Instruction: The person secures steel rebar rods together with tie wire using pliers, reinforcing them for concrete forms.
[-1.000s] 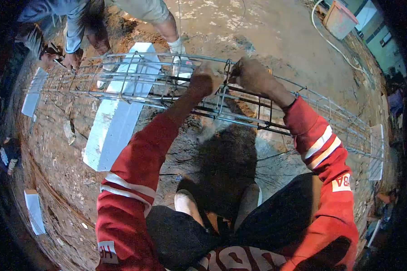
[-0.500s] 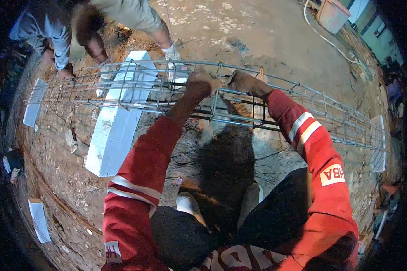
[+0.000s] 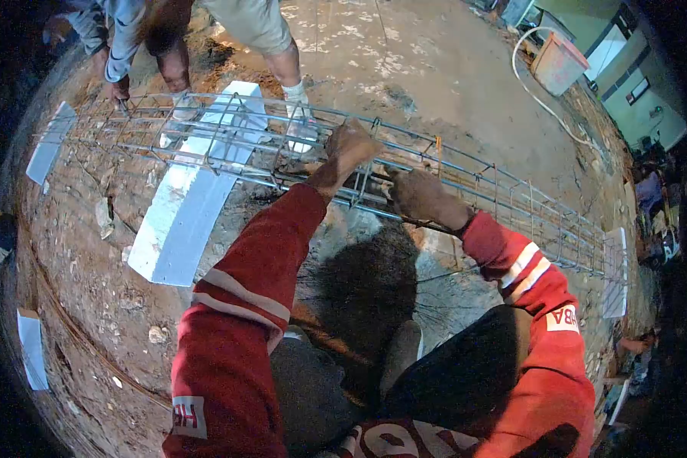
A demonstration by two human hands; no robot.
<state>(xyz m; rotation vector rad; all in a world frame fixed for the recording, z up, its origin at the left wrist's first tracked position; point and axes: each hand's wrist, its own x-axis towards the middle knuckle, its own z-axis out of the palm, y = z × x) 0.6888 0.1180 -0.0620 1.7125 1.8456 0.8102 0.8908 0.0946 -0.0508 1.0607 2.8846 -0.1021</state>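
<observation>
A long steel rebar cage [image 3: 504,200] stretches across the head view from the left to the right. My left hand [image 3: 351,143] is closed at the far top bar of the cage, near its middle. My right hand [image 3: 426,197] is closed lower down, at the near side of the cage; its fingertips are partly hidden among the bars. What each hand pinches is too small to make out. Under the left part of the cage lies a long white block [image 3: 183,206].
A co-worker [image 3: 141,34] stands at the upper left, one hand at the cage's left end. White blocks [image 3: 51,145] [image 3: 614,271] lie beneath both ends, another [image 3: 31,347] at lower left. A bucket [image 3: 559,64] and pale hose [image 3: 546,103] are at upper right.
My right hand has come down from the far top bar to the near side of the cage. My left hand has shifted slightly right. The view has turned a little.
</observation>
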